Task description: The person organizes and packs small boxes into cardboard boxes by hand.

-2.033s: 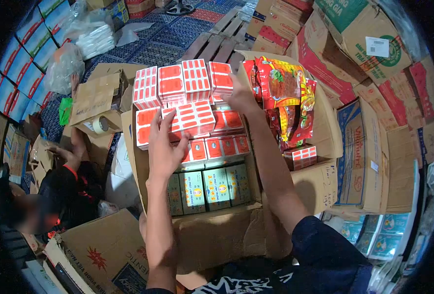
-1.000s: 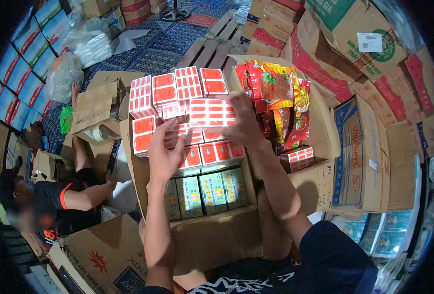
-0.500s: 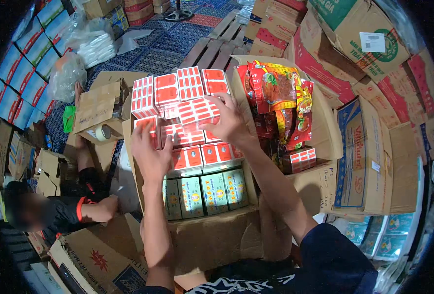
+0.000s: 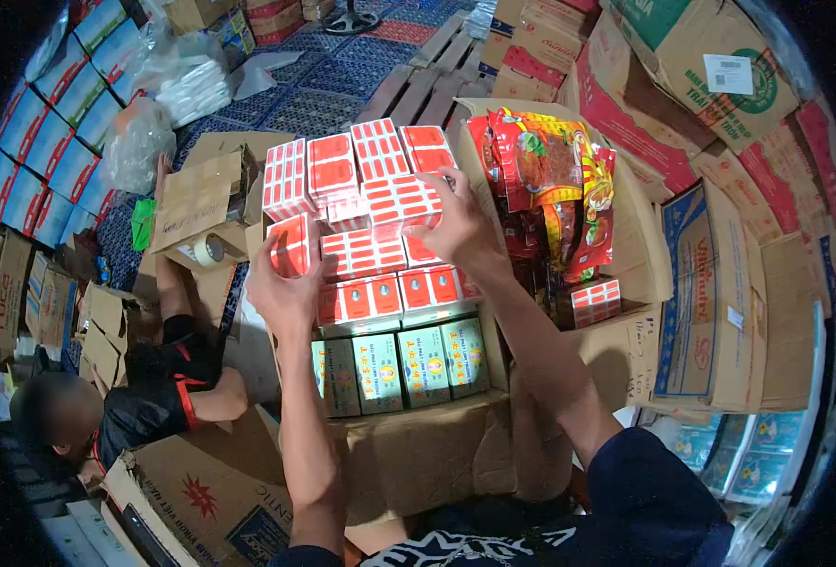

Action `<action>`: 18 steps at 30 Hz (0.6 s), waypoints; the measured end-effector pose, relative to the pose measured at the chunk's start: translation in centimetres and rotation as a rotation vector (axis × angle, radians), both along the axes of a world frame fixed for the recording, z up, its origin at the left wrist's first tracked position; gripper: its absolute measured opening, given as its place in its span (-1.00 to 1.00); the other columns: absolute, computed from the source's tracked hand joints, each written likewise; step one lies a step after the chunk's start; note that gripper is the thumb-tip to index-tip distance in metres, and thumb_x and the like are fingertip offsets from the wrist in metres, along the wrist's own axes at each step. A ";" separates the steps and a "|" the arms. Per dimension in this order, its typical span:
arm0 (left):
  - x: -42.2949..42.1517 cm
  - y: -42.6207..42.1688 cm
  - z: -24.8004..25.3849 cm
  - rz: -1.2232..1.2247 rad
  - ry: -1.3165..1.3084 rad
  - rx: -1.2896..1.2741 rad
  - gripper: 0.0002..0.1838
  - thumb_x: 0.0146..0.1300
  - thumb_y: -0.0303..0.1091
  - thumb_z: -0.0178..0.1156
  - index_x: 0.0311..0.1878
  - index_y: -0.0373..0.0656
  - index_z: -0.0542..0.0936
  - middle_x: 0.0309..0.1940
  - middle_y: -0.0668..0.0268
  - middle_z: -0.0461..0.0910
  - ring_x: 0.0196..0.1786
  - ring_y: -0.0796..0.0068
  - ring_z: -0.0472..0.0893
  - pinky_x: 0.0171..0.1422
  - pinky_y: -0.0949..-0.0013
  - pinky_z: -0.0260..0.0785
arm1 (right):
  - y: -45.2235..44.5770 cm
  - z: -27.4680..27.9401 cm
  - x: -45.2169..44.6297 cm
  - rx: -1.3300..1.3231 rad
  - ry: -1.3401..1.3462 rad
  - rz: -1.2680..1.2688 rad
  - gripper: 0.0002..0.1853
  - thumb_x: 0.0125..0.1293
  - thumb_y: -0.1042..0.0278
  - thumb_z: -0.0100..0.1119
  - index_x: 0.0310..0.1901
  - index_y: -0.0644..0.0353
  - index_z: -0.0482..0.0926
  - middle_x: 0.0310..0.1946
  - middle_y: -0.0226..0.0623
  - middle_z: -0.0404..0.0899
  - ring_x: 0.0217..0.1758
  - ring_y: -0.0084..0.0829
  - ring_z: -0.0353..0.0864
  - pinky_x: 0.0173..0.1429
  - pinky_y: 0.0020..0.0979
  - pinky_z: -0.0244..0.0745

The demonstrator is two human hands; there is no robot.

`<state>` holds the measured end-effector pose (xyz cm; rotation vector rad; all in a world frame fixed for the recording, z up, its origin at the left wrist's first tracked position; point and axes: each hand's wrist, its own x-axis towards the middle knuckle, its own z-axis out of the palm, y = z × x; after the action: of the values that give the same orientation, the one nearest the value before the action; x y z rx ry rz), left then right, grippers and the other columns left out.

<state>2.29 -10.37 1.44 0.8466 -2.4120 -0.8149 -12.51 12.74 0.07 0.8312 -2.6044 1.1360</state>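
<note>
A large cardboard box [image 4: 418, 444] in front of me holds stacked packs of small red-and-white boxes [image 4: 331, 165]. Along its near side stands a row of pale green boxes [image 4: 377, 373] with blue lettering. My right hand [image 4: 465, 227] is closed on the right end of a red-and-white pack [image 4: 399, 200] lying over the others, thumb at its near side. On the left, my left hand [image 4: 284, 293] has its thumb and fingers around a red-fronted pack [image 4: 290, 246] at the carton's left edge. The undersides of both packs are hidden.
To the right, an open carton [image 4: 631, 246] contains red and yellow food packets [image 4: 536, 165] and a small red-and-white pack [image 4: 596, 302]. Another person [image 4: 153, 406] is low at the left, near a taped carton [image 4: 196, 203] with a tape roll [image 4: 208, 249]. A wooden pallet [image 4: 427, 90] lies behind.
The view has shifted slightly, moving the scene rightward. The pack under my right hand has turned a little and sits straighter against its neighbours. My left hand stays at the left pack.
</note>
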 end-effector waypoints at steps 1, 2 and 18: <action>-0.1 -0.1 0.3 0.023 0.111 0.103 -0.25 0.04 -0.21 0.55 0.31 -0.25 0.53 0.19 -0.01 0.61 0.33 0.03 0.56 0.45 0.04 0.38 | 0.0 0.2 -0.1 -0.014 -0.027 0.017 -0.14 0.05 0.28 0.65 0.43 0.03 0.45 0.42 0.00 0.29 0.27 -0.13 0.57 0.32 -0.21 0.53; -0.3 -0.1 0.6 0.044 0.226 0.205 -0.30 0.07 -0.24 0.54 0.28 -0.28 0.54 0.15 0.02 0.64 0.31 0.10 0.57 0.42 0.08 0.41 | 0.0 0.3 -0.3 -0.016 -0.023 0.018 -0.14 0.05 0.28 0.65 0.43 0.03 0.45 0.42 0.00 0.29 0.27 -0.13 0.57 0.32 -0.21 0.53; -2.0 3.6 -1.7 -0.374 0.302 -0.125 -0.19 0.20 -0.39 0.52 0.49 -0.17 0.36 0.52 -0.11 0.27 0.42 0.02 0.48 0.46 0.14 0.42 | -0.2 0.8 0.3 0.025 -0.019 -0.035 -0.14 0.05 0.24 0.64 0.43 -0.03 0.45 0.45 0.04 0.25 0.38 -0.02 0.46 0.42 -0.13 0.46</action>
<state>0.33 -6.73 -0.23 0.2049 -2.3443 -0.8443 -12.16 12.56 0.90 0.7804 -2.6429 1.1095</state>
